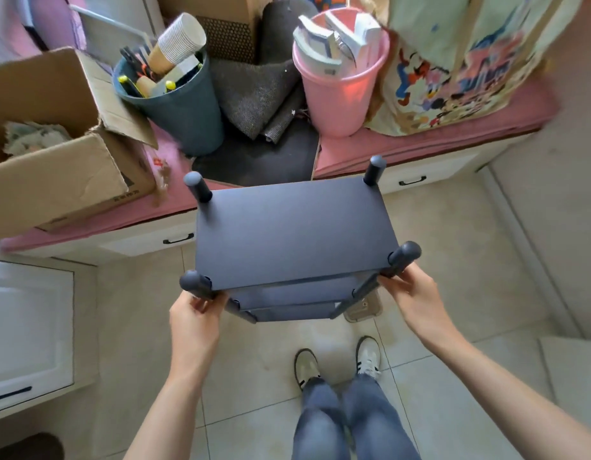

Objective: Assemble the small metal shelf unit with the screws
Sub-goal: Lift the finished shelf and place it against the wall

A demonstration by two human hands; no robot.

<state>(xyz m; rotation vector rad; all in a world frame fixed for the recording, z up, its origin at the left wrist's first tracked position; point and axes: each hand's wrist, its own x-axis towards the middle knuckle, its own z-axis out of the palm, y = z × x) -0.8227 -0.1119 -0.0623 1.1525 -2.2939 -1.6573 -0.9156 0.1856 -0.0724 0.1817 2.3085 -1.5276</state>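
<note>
Both forearms reach up from the bottom of the frame. Her left hand (196,313) curls around the near left post of the dark blue shelf unit (287,234), and her right hand (410,293) grips the near right post just under its rounded cap. That shelf unit sits mid-frame, held upright above the tiled floor (453,260), lower shelves showing beneath the top one. Below are jeans and white sneakers (337,363). Behind, on a pink-cushioned bench (420,144), stand a teal bucket (177,104), a pink bucket (340,84) and a cardboard box (55,144).
</note>
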